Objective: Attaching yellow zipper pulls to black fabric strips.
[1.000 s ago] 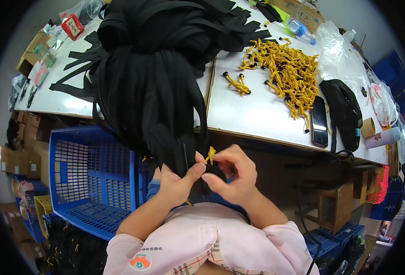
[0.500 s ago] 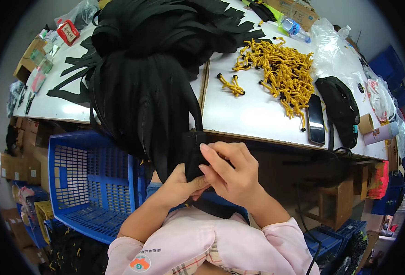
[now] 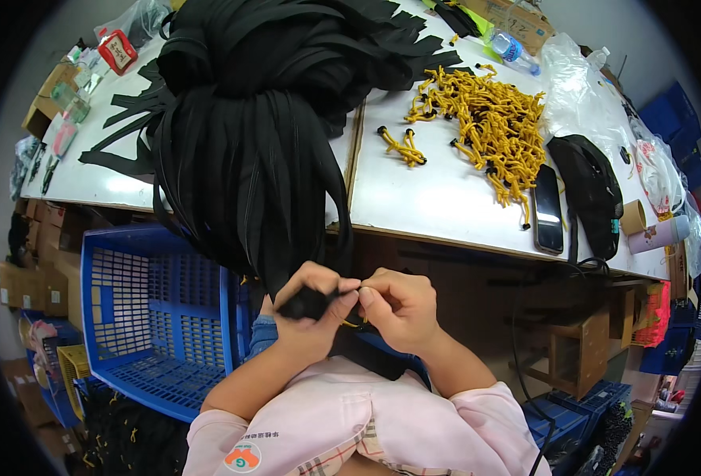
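Note:
Bunched in my left hand [image 3: 312, 297] is a black zipper strip [image 3: 307, 305], its folded part showing between thumb and fingers. My right hand [image 3: 402, 309] is pinched closed, its fingertips meeting those of the left. What sits in that pinch is too small to make out. A bit of yellow cord [image 3: 350, 324] shows just below the meeting fingertips. Beyond my hands, a big heap of black zipper strips [image 3: 239, 166] drapes over the table's front edge.
Yellow cord pulls with black ends [image 3: 493, 131] are piled on the white table [image 3: 438, 202]. A phone [image 3: 547, 208], a black pouch [image 3: 589, 194] and a water bottle [image 3: 513, 51] lie right of them. A blue crate [image 3: 160, 381] stands below the table at left.
The black strip that stood up between my hands is now folded into my left hand. My right fingers have closed into a pinch against the left fingertips. Yellow cord now shows beneath.

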`<state>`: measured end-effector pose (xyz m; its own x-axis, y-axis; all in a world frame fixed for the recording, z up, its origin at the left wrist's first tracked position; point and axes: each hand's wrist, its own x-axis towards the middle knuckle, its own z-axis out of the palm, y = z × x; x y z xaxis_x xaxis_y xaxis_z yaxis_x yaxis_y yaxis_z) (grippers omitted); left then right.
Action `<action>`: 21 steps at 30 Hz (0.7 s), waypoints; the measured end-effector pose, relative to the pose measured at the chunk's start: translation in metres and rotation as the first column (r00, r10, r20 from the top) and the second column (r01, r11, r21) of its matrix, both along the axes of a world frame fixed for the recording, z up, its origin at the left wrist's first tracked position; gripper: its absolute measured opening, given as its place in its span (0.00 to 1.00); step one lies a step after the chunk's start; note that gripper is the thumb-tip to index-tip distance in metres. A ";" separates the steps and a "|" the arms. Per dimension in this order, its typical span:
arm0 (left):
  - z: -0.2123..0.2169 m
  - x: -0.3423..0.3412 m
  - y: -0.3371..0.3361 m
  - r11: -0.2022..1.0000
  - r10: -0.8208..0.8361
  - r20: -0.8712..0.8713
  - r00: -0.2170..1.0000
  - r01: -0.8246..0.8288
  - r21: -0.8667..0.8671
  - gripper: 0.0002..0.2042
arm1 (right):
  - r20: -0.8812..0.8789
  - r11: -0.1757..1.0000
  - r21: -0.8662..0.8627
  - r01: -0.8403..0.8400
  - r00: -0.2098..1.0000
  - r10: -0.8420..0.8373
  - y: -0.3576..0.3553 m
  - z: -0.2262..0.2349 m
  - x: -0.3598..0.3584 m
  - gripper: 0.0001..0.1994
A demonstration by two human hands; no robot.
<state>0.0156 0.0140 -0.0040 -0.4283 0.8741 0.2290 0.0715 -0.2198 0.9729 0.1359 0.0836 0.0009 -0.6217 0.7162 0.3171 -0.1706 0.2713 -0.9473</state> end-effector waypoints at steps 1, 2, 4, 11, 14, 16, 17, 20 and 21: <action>-0.003 -0.006 0.002 0.987 0.005 -0.267 0.964 0.038 0.155 0.03 | -0.027 0.956 -0.284 -0.072 0.997 0.067 -0.001 0.000 0.001 0.06; -0.004 -0.011 0.003 0.950 0.053 -0.510 0.858 0.114 0.291 0.02 | -0.026 0.956 -0.283 -0.070 0.998 0.065 0.000 -0.001 0.001 0.06; -0.001 -0.005 0.000 0.943 -0.008 -0.496 0.868 0.171 0.285 0.01 | -0.242 0.581 -0.771 -0.261 0.964 0.112 0.003 -0.003 0.002 0.06; 0.005 -0.008 0.006 0.942 -0.162 0.660 0.734 0.315 -0.118 0.10 | 0.220 0.377 0.915 0.147 0.600 -0.769 0.109 -0.010 -0.003 0.12; 0.004 -0.008 0.007 0.919 -0.143 0.703 0.696 0.358 -0.167 0.10 | 0.285 0.456 0.879 0.139 0.613 -0.737 0.120 -0.018 0.005 0.09; 0.001 -0.011 0.008 0.928 -0.143 0.619 0.772 0.322 -0.187 0.10 | 0.246 0.441 0.879 0.180 0.621 -0.744 0.114 -0.021 0.005 0.07; -0.001 -0.011 0.008 0.929 -0.137 0.620 0.773 0.318 -0.190 0.10 | 0.229 0.485 0.835 0.259 0.638 -0.736 0.110 -0.023 0.007 0.08; -0.003 -0.006 0.009 0.965 -0.088 0.478 0.874 0.194 -0.178 0.10 | 0.179 0.689 0.536 0.487 0.732 -0.657 0.090 -0.024 0.007 0.08; -0.003 -0.005 0.007 0.965 -0.058 0.469 0.881 0.170 -0.200 0.09 | 0.111 0.794 0.232 0.562 0.795 -0.596 0.079 -0.021 0.006 0.08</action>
<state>0.0108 0.0213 -0.0066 -0.3299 0.9269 -0.1787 -0.4035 0.0326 0.9144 0.1414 0.1630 -0.0202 -0.1634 0.9002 0.4036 0.2313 0.4327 -0.8714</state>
